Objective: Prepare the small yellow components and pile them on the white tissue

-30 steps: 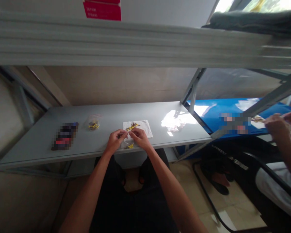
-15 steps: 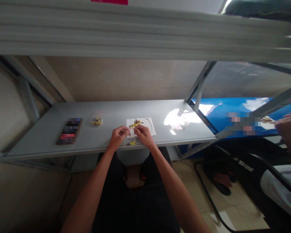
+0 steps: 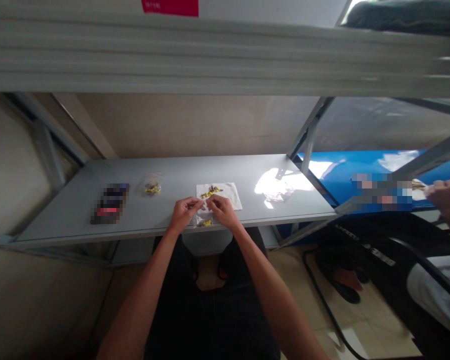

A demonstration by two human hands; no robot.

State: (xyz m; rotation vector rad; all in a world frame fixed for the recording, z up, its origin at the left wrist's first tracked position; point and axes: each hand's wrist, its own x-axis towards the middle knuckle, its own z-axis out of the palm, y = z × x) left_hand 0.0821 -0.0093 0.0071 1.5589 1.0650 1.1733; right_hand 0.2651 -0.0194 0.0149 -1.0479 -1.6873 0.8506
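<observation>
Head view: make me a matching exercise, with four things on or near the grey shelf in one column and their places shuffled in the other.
Things:
1. held clear bag
2. white sheet
3. spare clear bag
4. co-worker's hand

Places:
A. far right, by the blue surface
B. at the front edge of the grey shelf, pinched between left hand and right hand
C. alone on the shelf, farther left
D. just behind the hands, with yellow and dark bits on it

Pairs: 1-B, 2-D, 3-C, 4-A.
</observation>
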